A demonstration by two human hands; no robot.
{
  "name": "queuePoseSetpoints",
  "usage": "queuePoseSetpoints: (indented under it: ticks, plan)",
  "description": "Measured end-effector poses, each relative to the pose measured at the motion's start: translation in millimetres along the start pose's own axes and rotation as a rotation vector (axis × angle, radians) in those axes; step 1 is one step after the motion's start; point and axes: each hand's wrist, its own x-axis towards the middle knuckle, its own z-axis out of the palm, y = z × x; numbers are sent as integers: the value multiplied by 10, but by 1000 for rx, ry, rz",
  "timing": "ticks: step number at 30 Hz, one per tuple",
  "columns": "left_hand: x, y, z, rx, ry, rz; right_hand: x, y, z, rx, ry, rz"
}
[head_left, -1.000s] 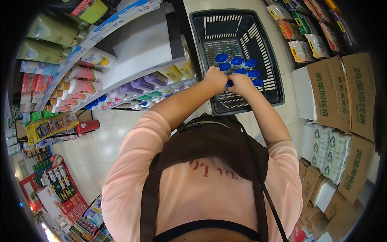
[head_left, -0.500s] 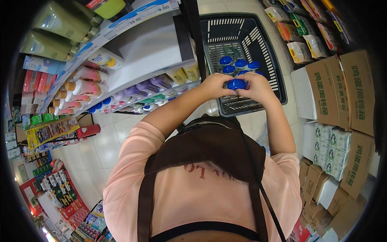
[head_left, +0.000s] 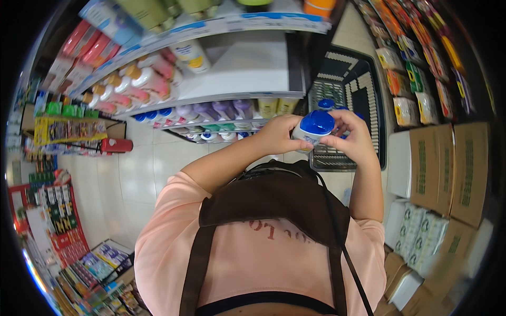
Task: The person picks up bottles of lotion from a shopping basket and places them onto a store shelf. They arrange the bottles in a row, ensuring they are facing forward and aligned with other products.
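Note:
A white bottle with a rounded blue cap [head_left: 318, 122] is held up before my chest, tilted with its cap toward me. My left hand [head_left: 282, 134] grips its left side, the thumb across the front. On the other side, my right hand [head_left: 356, 136] has its thumb against the bottle and its fingers curled by the cap. Beyond my hands a dark plastic shopping basket [head_left: 373, 87] stands on the floor. Inside it another blue-capped bottle [head_left: 326, 104] shows; my hands hide much of the rest.
At the left, a shelf [head_left: 247, 66] carries pink-and-white bottles [head_left: 142, 79] and a white-and-yellow bottle [head_left: 191, 55]; purple and blue-capped bottles line the level below. Cardboard boxes [head_left: 448, 168] and wrapped tissue packs [head_left: 419, 231] stand at the right. Bagged goods [head_left: 406, 79] hang beyond.
Both hands have brought the bottle up and back from over the basket, nearer to me. My view has turned, so shelf and basket sit further right in the picture.

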Motion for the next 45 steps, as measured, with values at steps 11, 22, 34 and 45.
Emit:
queuePoseSetpoints:
  ticks: [11,22,34,45]
  plan:
    - [-621,408,-835,343,310,107,488,-298,919,-226,-216,-203]
    - [-979,459,-1279,285,697,129,1026,-702,1522,-274,-91,-474]
    - [-1139,138,-1442,205,743,12,1618,-599,2008,-45,-39,-369]
    - [-1151,-50,-1561,122,731,-43,1794,-523,2129,-39,-96,-258]
